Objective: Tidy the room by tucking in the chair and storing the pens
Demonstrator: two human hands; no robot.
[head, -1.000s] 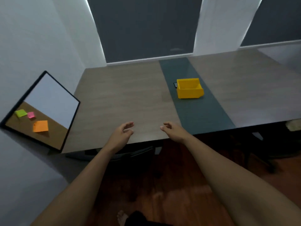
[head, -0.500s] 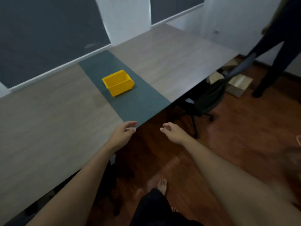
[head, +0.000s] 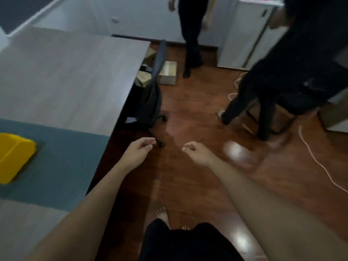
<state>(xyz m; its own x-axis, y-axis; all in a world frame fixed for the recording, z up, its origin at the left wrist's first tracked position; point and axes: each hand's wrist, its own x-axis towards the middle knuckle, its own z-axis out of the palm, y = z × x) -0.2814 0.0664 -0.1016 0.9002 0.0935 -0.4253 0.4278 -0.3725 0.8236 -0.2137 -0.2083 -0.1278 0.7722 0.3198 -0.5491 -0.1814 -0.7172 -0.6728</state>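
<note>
Both hands empty: left hand (head: 138, 154) and right hand (head: 197, 153) hover over the floor (head: 188, 113), fingers loosely curled. Chair (head: 152, 95) sits at the surface (head: 66, 72) edge ahead; yellow bin (head: 13, 157) on the surface.

Empty hands (head: 138, 154) (head: 198, 152) over floor; chair (head: 151, 98) seemingly untucked

Left hand (head: 138, 154) and right hand (head: 197, 153) reach forward, loosely curled, empty.
</note>
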